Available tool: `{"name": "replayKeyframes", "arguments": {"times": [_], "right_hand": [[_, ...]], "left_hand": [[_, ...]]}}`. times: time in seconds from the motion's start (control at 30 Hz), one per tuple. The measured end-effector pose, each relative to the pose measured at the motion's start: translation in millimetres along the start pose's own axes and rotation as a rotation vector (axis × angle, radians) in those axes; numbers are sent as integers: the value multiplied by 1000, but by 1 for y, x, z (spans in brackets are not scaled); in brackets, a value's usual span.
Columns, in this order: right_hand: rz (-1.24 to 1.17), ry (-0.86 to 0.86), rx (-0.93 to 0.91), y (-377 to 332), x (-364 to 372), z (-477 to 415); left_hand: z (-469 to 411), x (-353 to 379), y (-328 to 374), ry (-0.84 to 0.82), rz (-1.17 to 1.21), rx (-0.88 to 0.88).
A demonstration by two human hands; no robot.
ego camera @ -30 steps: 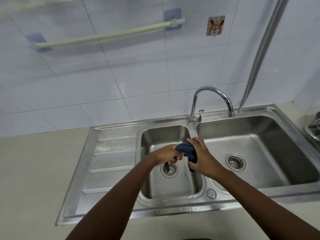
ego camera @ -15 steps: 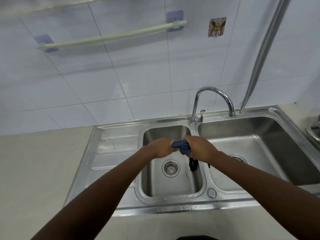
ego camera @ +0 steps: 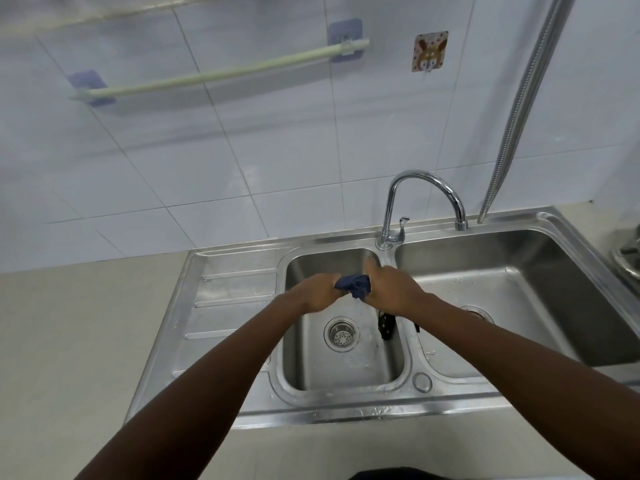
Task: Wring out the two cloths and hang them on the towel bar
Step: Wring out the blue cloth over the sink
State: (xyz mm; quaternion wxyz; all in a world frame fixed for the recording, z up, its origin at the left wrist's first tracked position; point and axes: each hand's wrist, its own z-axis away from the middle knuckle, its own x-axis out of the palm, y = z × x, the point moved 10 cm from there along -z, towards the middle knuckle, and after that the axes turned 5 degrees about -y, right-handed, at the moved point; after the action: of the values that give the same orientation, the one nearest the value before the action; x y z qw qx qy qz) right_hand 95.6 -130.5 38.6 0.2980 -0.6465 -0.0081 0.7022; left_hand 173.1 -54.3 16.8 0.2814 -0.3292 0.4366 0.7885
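Head view: above the left basin of the stainless-steel double sink (ego camera: 239, 268), the left hand (ego camera: 317, 292) and right hand (ego camera: 391, 289) both clench a twisted dark-blue cloth (ego camera: 354, 285). Up the wall from it, the pale green towel bar (ego camera: 221, 72) hangs bare; a second cloth isn't clearly identifiable, so most of the job seems left.

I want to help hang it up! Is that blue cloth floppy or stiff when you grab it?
Probably floppy: the blue cloth is scrunched into a wad between the left hand and right hand. Likely wet and drippy too, since it is held over the sink.
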Motion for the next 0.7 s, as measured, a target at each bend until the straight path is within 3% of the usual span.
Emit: {"name": "replayKeyframes", "arguments": {"times": [0.13, 0.23, 0.37, 0.5, 0.7], "right_hand": [[190, 262, -177, -18, -20, 10], [139, 235, -214, -21, -18, 8], [136, 197, -140, -18, -17, 4], [241, 66, -12, -9, -16, 1], [1, -83, -13, -10, -10, -7]], "left_hand": [[6, 9, 1, -273, 540, -94], [7, 6, 2, -290, 591, -122], [3, -3, 8, -186, 160, -69], [9, -18, 21, 81, -386, -3], [18, -28, 35, 341, -637, 112]]}}
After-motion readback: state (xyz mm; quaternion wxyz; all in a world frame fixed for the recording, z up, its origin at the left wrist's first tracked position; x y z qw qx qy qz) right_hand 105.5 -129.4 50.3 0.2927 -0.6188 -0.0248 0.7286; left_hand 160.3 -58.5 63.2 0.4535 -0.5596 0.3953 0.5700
